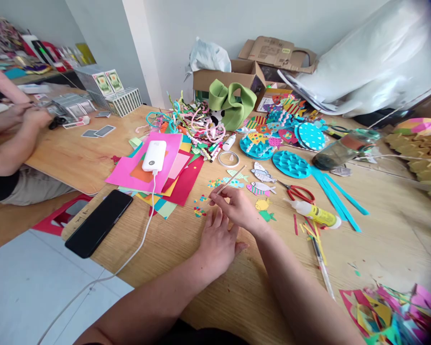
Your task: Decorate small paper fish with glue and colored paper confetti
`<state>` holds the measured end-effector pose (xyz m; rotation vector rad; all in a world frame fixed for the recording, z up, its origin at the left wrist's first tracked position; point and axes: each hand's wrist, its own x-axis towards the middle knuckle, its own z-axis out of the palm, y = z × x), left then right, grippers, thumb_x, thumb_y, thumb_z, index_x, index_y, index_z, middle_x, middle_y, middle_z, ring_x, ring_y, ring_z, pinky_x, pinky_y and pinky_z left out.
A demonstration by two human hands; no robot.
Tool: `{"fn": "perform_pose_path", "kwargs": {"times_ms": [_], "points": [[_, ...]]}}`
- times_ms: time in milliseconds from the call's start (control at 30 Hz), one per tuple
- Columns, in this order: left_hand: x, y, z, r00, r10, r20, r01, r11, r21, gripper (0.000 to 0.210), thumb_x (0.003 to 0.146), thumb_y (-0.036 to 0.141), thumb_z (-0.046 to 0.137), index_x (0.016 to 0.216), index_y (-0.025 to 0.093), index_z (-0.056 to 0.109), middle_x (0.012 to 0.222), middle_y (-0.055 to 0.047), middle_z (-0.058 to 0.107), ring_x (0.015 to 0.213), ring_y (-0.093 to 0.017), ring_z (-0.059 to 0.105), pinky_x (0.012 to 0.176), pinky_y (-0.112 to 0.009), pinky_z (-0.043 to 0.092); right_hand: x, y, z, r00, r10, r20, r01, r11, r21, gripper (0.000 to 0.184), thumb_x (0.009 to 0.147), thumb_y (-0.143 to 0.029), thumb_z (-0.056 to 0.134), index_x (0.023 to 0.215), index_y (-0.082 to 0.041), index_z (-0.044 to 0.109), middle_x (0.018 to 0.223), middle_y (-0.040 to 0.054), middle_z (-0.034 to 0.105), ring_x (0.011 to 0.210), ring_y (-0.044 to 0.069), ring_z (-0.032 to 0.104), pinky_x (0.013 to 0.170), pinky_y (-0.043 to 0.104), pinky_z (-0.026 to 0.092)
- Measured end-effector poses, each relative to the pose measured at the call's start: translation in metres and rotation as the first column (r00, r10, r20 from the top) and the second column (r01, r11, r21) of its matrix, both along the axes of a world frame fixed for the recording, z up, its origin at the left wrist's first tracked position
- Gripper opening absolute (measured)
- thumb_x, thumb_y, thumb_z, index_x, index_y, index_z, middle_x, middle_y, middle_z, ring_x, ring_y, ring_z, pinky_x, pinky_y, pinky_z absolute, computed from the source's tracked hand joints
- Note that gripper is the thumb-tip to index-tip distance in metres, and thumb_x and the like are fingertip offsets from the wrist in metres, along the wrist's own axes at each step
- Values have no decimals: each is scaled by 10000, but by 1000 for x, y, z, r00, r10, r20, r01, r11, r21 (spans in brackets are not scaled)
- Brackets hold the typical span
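Note:
My right hand (239,208) is closed in a pinch on a thin wooden stick (235,177), which points up and away over the table. Below and partly behind it, my left hand (217,247) rests on the wood with fingers stretched forward and nothing visible in it. Just beyond the fingertips lie small colored paper dots (199,211) in little heaps. Paper fish surround the stick's far end: a pink and green striped one (260,188), a blue one (233,182) and grey ones (263,172). A yellow cutout (263,205) and a green fish (267,215) lie beside my right wrist.
Red-handled scissors (300,193), a glue bottle (318,213) and a pen (323,268) lie to the right. A power bank (154,155) sits on colored paper (187,184), its cable running past a phone (98,223). Another person's hands (32,115) are far left.

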<state>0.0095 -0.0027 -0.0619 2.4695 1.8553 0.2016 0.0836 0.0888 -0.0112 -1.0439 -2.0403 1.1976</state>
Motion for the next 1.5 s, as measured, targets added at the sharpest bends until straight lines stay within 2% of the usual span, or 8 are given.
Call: {"fn": "perform_pose_path", "kwargs": {"times_ms": [133,267,400,500,800,1000,1167,1500], "points": [[-1,0,0,1000,-11,4,11,1000,1,610,894,609,520,1287,149,599,1361,-205,537,1335,-378,407,1086,-562,337,2,3,-2,999,-31,30,31,999,19,250,922,-313,523,748,-175,637,873,78,736,747,162,663,652,275,484],[-2,-1,1,1000,-9,23,8,999,35,598,899,587,530,1351,195,538,1438,-196,467,1331,-376,413,1066,-569,355,19,14,6,989,-117,-92,124,989,77,286,914,-405,545,789,-171,652,840,74,727,757,170,665,697,298,496],[-2,-2,2,1000,-13,16,13,999,29,598,896,554,558,1375,199,515,1479,-202,419,1344,-377,397,1077,-561,341,39,24,20,940,-251,-231,268,962,47,326,854,-492,613,793,-174,642,785,65,715,727,174,671,685,307,515],[-2,-1,2,1000,-15,19,14,999,29,595,897,554,557,1376,204,512,1486,-201,412,1345,-374,393,1076,-563,337,45,25,27,925,-280,-257,300,953,42,325,838,-496,628,796,-174,648,752,59,712,707,170,666,666,307,517],[-3,-1,1,999,-12,31,11,999,30,595,904,560,539,1381,205,506,1487,-213,404,1348,-375,392,1079,-568,333,43,23,23,933,-253,-256,267,964,20,309,840,-470,628,825,-162,643,718,55,708,708,183,674,673,324,503],[-3,-1,0,1000,-17,19,16,999,36,590,898,547,560,1374,202,511,1488,-205,405,1337,-375,401,1079,-553,338,35,18,24,971,-156,-182,171,983,71,373,868,-519,592,771,-165,654,784,72,714,718,173,658,661,306,499],[-3,-1,0,999,-27,19,26,999,37,588,899,540,562,1362,181,516,1486,-216,404,1349,-380,390,1086,-543,332,31,14,23,988,-101,-119,114,988,102,337,888,-467,578,764,-165,660,845,78,720,745,165,659,652,290,493],[-3,-1,0,999,-19,29,19,1000,17,635,909,590,504,1391,177,491,1495,-227,390,1360,-389,386,1093,-548,328,30,13,22,990,-100,-97,111,988,110,322,894,-444,580,753,-167,665,826,77,714,737,170,655,648,292,490]]}}
